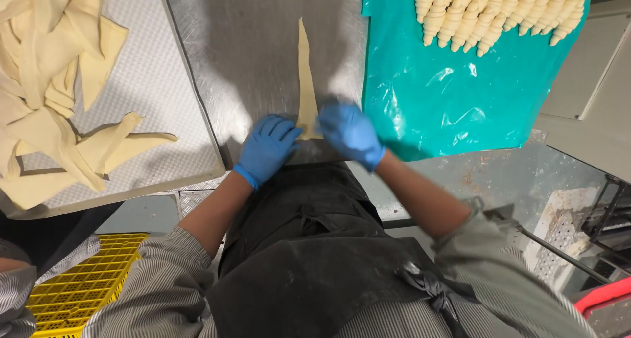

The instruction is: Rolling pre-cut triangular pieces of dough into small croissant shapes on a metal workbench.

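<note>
Overhead view from the head camera of a person at a steel table (263, 42). At the centre of the frame lies a long, narrow triangle of dough (306, 75), flat on the metal, its thin tip pointing toward the top edge and its wide base toward the person. The left hand (266, 149), in a blue glove, rests just left of the base with its fingers bent and their tips touching the dough's lower left corner. The right hand (350, 133), also in a blue glove, sits just right of the base, fingers curled down onto the lower right corner; both hands pinch or press the wide end between them, and neither is spread flat. In the upper right of the frame a teal plastic sheet (447, 95) covers part of the table, and along its top edge stands a row of rolled dough pieces (499, 13), packed side by side. In the upper left and left of the frame a white perforated tray (167, 108) carries a loose heap of cut dough triangles (59, 95), overlapping one another. In the lower half of the frame appear the person's dark apron (309, 259) and striped sleeves; a yellow crate (85, 282) shows at the lower left.
</note>
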